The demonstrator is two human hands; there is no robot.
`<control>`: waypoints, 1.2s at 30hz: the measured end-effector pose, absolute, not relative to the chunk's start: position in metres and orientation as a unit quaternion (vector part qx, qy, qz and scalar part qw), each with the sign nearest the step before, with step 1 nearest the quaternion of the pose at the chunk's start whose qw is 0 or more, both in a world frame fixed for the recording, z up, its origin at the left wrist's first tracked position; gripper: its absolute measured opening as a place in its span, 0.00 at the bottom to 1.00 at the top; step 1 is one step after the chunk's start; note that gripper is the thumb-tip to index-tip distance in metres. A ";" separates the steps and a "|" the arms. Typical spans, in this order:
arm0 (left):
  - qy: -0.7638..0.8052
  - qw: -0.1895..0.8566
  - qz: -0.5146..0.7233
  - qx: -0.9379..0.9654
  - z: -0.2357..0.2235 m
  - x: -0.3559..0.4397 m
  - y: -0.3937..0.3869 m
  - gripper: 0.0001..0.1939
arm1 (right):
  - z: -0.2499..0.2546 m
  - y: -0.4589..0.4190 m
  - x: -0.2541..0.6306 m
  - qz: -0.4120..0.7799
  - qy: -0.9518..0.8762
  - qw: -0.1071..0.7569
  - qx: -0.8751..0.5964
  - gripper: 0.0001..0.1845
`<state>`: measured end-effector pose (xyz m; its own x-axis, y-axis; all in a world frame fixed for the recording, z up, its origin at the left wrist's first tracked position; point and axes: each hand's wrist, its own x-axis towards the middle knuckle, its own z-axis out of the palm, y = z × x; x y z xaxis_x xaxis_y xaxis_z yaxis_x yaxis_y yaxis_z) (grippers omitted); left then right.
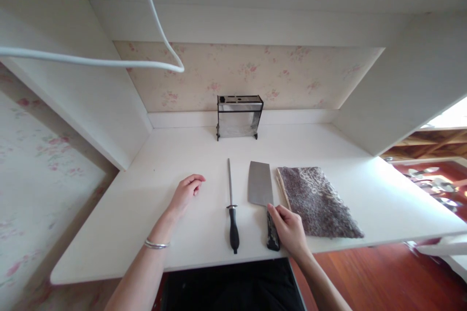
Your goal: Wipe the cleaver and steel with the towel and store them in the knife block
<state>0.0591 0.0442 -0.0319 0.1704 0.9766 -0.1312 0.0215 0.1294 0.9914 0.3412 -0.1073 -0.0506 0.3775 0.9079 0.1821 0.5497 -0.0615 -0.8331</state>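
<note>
R hand (290,230) on cleaver (260,184) handle, thumb on top, other fingers curled. L hand (187,194) nr sharpening rod (233,228), fingers curled, touching nothing but maybe counter (120,233), can't tell.

We see a smooth white tabletop (189,148) with a rounded near left corner. Close to the middle of its back edge we have a knife holder (240,121), standing upright. Toward the near edge, we find a sharpening rod (234,231) with its black handle nearest that edge. Just right of it lies a cleaver (260,183), blade toward the back edge. Farther right we see a folded gray-brown cloth (317,201), reaching close to the near edge.
</note>
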 end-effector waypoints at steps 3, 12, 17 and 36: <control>0.488 0.569 0.421 0.511 -0.032 0.060 0.045 0.10 | -0.050 -0.106 0.341 0.195 -0.526 0.439 -0.702 0.27; 0.488 0.571 0.421 0.509 -0.035 0.058 0.047 0.10 | -0.049 -0.104 0.340 0.205 -0.523 0.432 -0.706 0.27; 0.486 0.571 0.419 0.512 -0.037 0.058 0.047 0.10 | -0.048 -0.104 0.340 0.203 -0.525 0.429 -0.707 0.27; 0.501 0.562 0.396 0.525 -0.036 0.059 0.045 0.08 | 0.022 -0.118 0.377 0.155 -0.752 0.006 -0.640 0.25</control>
<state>0.0585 0.0455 -0.0362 0.1843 0.9719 -0.1466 0.0800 0.1338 0.9878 0.3767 -0.1177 0.0222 -0.1802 0.9650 -0.1904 0.9614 0.1319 -0.2413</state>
